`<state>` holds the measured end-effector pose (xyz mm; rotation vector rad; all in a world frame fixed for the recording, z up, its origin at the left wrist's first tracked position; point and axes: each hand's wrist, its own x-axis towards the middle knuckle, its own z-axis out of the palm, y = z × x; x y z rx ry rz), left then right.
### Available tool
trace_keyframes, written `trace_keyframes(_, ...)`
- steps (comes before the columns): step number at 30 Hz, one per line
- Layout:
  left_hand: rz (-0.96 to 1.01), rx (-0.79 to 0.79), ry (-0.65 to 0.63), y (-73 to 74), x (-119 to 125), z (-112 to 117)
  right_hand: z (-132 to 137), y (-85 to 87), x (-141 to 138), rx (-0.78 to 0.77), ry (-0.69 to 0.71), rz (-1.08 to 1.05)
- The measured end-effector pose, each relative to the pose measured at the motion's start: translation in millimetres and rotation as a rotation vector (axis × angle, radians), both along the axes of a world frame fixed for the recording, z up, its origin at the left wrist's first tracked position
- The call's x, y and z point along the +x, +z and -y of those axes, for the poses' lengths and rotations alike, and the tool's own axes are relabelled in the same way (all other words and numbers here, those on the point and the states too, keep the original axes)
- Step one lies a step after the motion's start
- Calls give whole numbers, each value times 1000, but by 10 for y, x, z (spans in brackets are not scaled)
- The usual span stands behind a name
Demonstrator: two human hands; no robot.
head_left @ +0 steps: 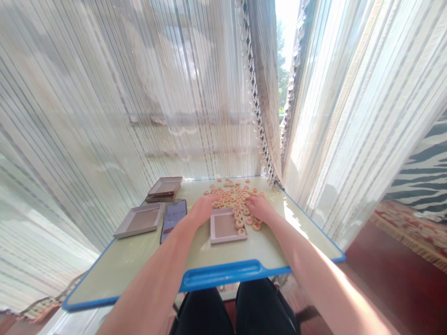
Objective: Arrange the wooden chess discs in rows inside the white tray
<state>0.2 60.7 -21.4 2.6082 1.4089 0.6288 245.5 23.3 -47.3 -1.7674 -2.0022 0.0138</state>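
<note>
Sheer striped curtains (167,93) w/ bright window gap (285,37), reddish flr (380,249) & zebra-print surface (422,163) R.

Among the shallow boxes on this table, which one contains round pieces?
The rightmost box: round pieces line its right side. The box left of the phone and the stacked boxes show none.

Two bare arms reach from the near edge toward the middle of the scene. The left forearm (157,274) slants far and rightward, the right forearm (307,253) far and leftward. The left hand (203,209) and right hand (260,208) are apart, fingers angled inward, grip too small to make out. Dark-clothed legs (206,312) show at the near edge, between the forearms.
</note>
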Motion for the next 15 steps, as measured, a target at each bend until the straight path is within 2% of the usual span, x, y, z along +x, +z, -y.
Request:
trace_keyframes(4,-71,-9,46,24,-35,0,-17,-18,20,30,-34,-50)
trace_keyframes(8,-138,-60,29,0,-56,-5,1,-13,0,39,11,-40)
trace_keyframes(15,-74,11,7,10,-19,31,35,11,-54,162,-13,-81)
